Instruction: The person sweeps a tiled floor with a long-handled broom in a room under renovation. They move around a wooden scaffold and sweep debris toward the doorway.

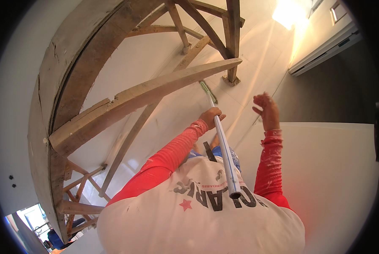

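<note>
My left hand (211, 117) is wrapped around the white, blue-striped pole (222, 143) of a push broom. The pole slants from close to my chest, where its open hollow end shows, down toward the floor. At its far end, the broom's light green head (208, 91) with dark bristles rests on the pale tiled floor (183, 111), beside a wooden trestle leg. My right hand (267, 111) is raised to the right, clear of the pole. It holds nothing; its fingers are slightly bent, apart from the thumb and a little blurred.
A wooden trestle scaffold with a rough crossbeam (145, 93) and a plank top (40, 127) spans my left. Another wooden frame (86, 177) stands behind it. On the right are a white panel (313, 165) and a dark opening (329, 92). A person in blue (55, 238) is at lower left.
</note>
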The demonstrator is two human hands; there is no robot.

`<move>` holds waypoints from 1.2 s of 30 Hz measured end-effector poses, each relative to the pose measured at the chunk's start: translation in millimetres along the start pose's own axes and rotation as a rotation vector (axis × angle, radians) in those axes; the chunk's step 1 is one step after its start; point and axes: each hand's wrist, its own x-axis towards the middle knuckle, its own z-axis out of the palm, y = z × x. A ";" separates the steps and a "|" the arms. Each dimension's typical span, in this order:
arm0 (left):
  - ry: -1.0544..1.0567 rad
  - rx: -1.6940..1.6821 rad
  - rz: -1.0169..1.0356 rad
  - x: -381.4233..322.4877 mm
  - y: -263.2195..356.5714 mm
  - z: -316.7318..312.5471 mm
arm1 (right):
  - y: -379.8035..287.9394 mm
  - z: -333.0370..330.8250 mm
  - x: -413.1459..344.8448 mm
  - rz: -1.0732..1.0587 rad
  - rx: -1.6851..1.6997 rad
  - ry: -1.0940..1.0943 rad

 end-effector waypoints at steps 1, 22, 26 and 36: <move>0.069 -0.081 0.052 7.8 0.2 1.1 | 35.8 2.9 4.9 0.214 -0.167 0.095; -0.255 -1.526 -1.025 -197.3 62.4 -169.5 | 286.0 230.6 99.9 0.619 0.286 0.228; -0.344 -1.192 -1.206 -130.3 19.4 -140.5 | 299.4 229.4 174.5 0.522 0.062 0.214; -0.164 -1.277 -1.175 44.8 -146.6 -64.4 | 377.9 226.8 309.3 0.597 0.374 0.084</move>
